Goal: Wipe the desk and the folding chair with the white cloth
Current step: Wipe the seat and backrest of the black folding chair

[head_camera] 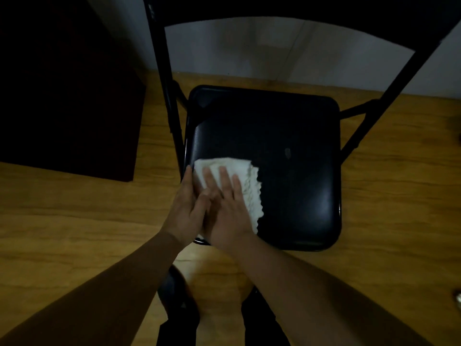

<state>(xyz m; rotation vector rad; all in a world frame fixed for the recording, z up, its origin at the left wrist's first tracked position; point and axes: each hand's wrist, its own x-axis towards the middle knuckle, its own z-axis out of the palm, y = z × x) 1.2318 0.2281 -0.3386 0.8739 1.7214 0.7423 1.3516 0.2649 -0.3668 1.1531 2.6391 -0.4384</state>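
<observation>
A black folding chair point(287, 151) stands in front of me, its padded seat facing up and its backrest arching across the top. A folded white cloth point(249, 186) lies on the near left part of the seat. My right hand point(228, 211) presses flat on the cloth with fingers spread. My left hand point(185, 208) rests beside it at the seat's left edge, its fingers touching the cloth's left side and partly under my right hand. A dark desk point(67, 96) fills the upper left.
Wooden floor point(74, 221) surrounds the chair. A pale wall point(249, 51) runs behind the backrest. My dark shoes and trouser legs point(174, 308) show at the bottom. A small object point(457, 298) sits at the right edge.
</observation>
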